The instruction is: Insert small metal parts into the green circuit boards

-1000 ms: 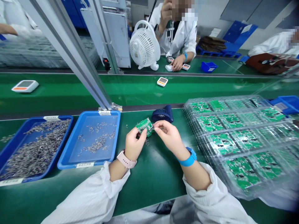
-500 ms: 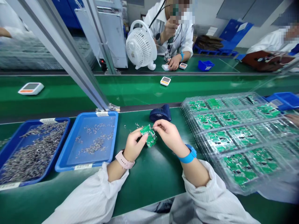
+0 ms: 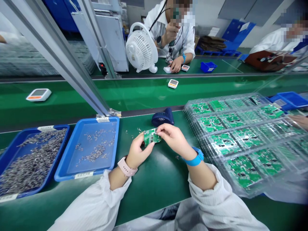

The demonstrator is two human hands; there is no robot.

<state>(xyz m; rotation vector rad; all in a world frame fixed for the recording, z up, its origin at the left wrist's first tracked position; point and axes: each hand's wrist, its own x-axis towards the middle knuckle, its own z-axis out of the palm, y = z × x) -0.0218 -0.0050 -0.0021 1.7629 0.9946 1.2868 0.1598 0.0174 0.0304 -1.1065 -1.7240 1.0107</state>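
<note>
A small green circuit board [image 3: 150,136] is held just above the green bench, in front of me. My left hand [image 3: 137,152] grips its left and lower edge, fingers closed round it. My right hand [image 3: 173,138] pinches at the board's upper right corner, fingertips pressed together; whether a small metal part sits in them is too small to see. A few loose metal parts [image 3: 134,131] lie on the bench to the left of the board.
Two blue trays of small metal parts sit on the left, the sparse one [image 3: 89,148] and a fuller one [image 3: 29,159]. A dark blue fan [image 3: 162,118] lies behind my hands. Clear trays of green boards [image 3: 240,138] are stacked at right. Across the conveyor [image 3: 144,91] a person works beside a white fan [image 3: 140,48].
The board has been turned in my hands, from tilted downward to flatter and facing me. A white device on the conveyor has drifted slightly right.
</note>
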